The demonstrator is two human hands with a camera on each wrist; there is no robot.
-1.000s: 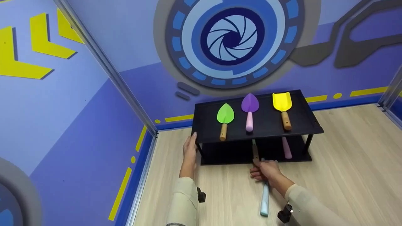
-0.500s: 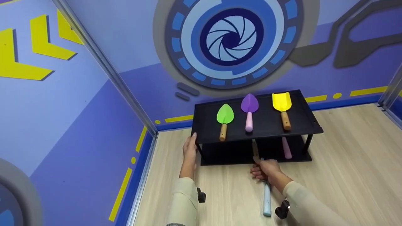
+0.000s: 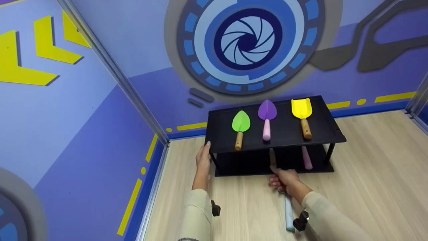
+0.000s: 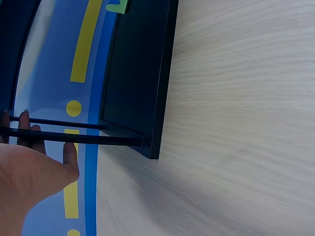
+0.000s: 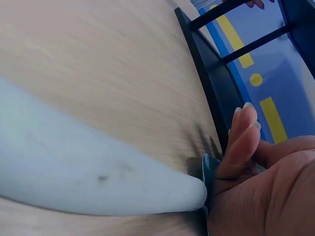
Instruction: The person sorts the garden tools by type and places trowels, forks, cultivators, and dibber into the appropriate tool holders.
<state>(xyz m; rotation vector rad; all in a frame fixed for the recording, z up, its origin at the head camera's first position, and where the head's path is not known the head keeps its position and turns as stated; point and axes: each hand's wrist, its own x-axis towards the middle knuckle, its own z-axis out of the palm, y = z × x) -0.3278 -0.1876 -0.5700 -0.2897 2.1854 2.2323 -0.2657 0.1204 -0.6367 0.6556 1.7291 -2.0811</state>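
Note:
A black two-tier rack point(image 3: 234, 140) stands against the back wall. Beside its left front corner is my left hand point(image 3: 203, 162), fingers along the edge; in the left wrist view the fingertips point(image 4: 23, 118) show beyond a thin post. My right hand point(image 3: 287, 180) pinches the end of a wooden-handled trowel point(image 3: 272, 157) on the lower tier, its blade hidden under the top board. From beneath the same hand a light blue handle point(image 3: 289, 212) points back toward me. In the right wrist view this pale handle point(image 5: 103, 167) meets a teal part point(image 5: 210, 167) close under the curled fingers.
On the top tier lie a green trowel point(image 3: 241, 122), a purple trowel point(image 3: 267, 110) and a yellow shovel point(image 3: 301, 108). A pink handle point(image 3: 307, 158) shows on the lower tier. Blue patterned walls point(image 3: 100, 144) bound the wooden surface point(image 3: 378, 160) at left and back.
The light blue handle has swung to the right at its near end. My right hand and the wooden handle have shifted slightly toward the rack. The left hand keeps its place.

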